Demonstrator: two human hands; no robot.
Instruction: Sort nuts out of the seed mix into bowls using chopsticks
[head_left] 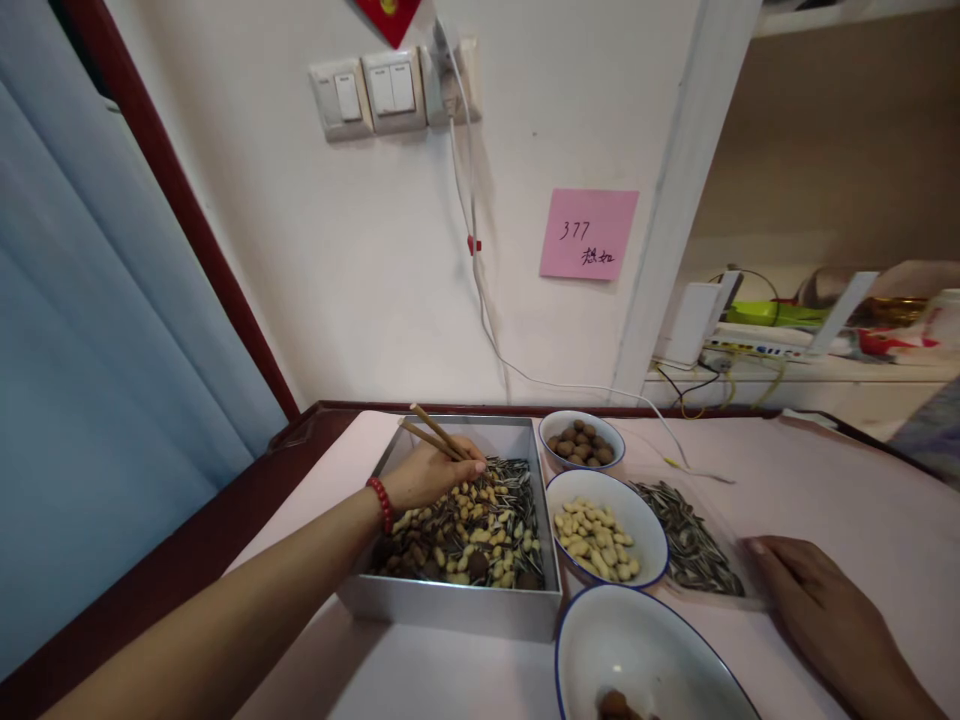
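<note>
My left hand (431,470), with a red bead bracelet at the wrist, is closed around a pair of wooden chopsticks (433,432) over the grey box (450,605). The box holds a mix of peanuts, sunflower seeds and brown nuts (469,530). The chopstick tips are hidden among the mix. My right hand (814,600) lies flat and open on the pink table, next to a pile of sunflower seeds (686,540).
Three white blue-rimmed bowls stand right of the box: one with brown nuts (582,440), one with peanuts (606,540), a near one (645,655) almost bare. A white cable (480,290) hangs from the wall socket. A shelf with a router (757,340) is at the right.
</note>
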